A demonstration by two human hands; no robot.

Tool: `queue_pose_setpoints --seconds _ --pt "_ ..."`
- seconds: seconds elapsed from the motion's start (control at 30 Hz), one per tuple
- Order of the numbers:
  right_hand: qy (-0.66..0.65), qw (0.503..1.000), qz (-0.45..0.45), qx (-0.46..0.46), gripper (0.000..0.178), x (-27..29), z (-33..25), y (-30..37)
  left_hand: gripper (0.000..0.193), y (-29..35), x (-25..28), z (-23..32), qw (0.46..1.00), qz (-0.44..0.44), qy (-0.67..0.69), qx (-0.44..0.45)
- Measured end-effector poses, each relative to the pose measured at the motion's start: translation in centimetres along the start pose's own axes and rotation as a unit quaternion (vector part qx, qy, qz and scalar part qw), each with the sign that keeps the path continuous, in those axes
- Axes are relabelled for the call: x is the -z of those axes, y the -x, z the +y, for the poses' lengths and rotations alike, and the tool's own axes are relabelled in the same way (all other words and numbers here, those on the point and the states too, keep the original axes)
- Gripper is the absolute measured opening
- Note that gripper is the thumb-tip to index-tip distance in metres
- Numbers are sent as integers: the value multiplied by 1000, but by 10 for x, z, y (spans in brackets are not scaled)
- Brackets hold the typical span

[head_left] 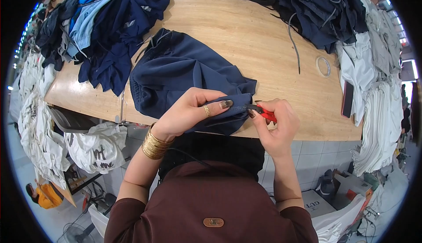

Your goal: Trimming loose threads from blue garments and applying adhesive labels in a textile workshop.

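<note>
A pair of navy shorts (176, 76) lies on the table in front of me, its gathered elastic waistband to the left and dark cord at its far end. My left hand (187, 111) pinches the hem of one leg, thumb on top, and lifts it at the table's near edge. In my right hand (280, 128) is a small pair of thread snips (268, 115) with red handles and dark blades. The snips' tips touch or nearly touch the hem beside my left thumb. Whether the blades are apart cannot be made out.
Dark and light blue garments (105, 27) are heaped at the far left of the wooden table (211, 18). Another dark pile (316, 10) with loose cords is at the far right. A tape roll (323, 67), a phone-like slab (347, 100) and white cloth stacks (373, 124) sit along the right edge.
</note>
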State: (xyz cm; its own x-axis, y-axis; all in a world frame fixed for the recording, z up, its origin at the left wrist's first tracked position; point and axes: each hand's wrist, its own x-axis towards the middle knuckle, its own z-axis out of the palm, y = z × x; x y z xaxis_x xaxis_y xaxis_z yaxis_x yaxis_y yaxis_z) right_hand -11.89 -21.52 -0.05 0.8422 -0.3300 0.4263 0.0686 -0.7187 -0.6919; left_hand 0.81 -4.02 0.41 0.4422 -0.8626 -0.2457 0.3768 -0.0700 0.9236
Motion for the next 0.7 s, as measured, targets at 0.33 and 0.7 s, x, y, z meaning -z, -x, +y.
queue_pose_setpoints --seconds 0.33,0.7 --pt "-3 999 -29 38 22 2 -2 -5 21 0 1 2 999 -7 -32 5" --pt "-46 998 -36 -15 21 5 0 -7 20 2 3 2 1000 -3 -21 12"
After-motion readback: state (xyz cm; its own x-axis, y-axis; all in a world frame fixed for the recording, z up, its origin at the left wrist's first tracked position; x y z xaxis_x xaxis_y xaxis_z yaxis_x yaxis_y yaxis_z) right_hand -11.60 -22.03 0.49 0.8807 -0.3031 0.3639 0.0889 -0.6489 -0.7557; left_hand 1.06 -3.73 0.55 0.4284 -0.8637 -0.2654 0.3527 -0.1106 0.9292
